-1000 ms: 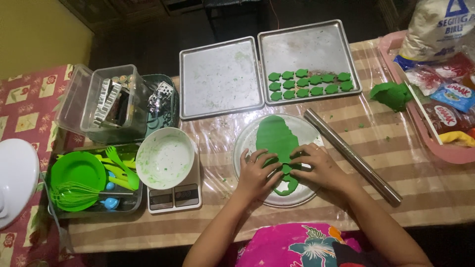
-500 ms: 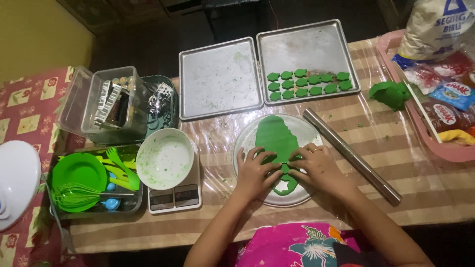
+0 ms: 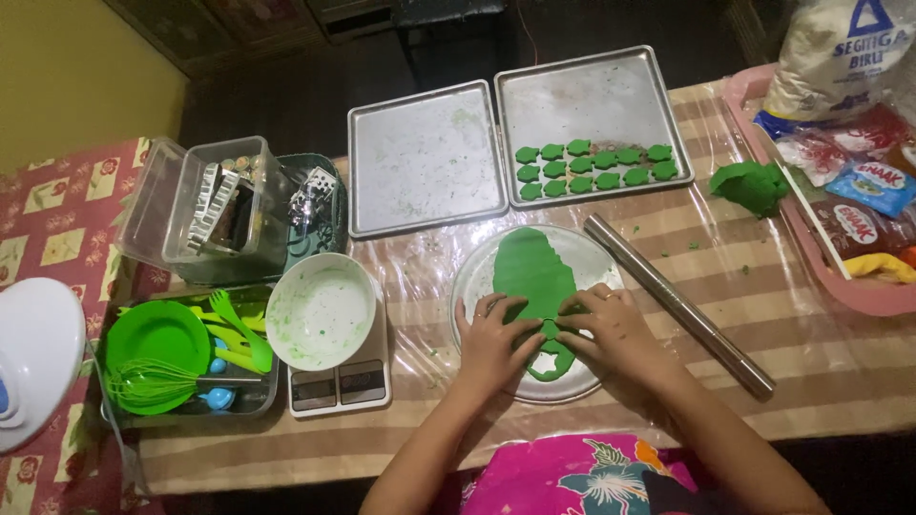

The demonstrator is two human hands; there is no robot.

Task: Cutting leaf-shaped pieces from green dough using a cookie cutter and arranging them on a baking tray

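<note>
Head view: both hands worked on the green dough sheet (image 3: 532, 272), which lay on a round plate (image 3: 468, 286) at the middle of the tabletop (image 3: 811, 372). The left hand (image 3: 489, 341) and right hand (image 3: 614, 329) pressed down at the sheet's near end — fingers (image 3: 503, 307) curled and touching the dough, gripping nothing that could be made out. A metal rolling pin (image 3: 679, 307) lay just beside the plate; cut green shapes (image 3: 592, 165) sat in rows on the right-hand baking tray (image 3: 572, 95).
</note>
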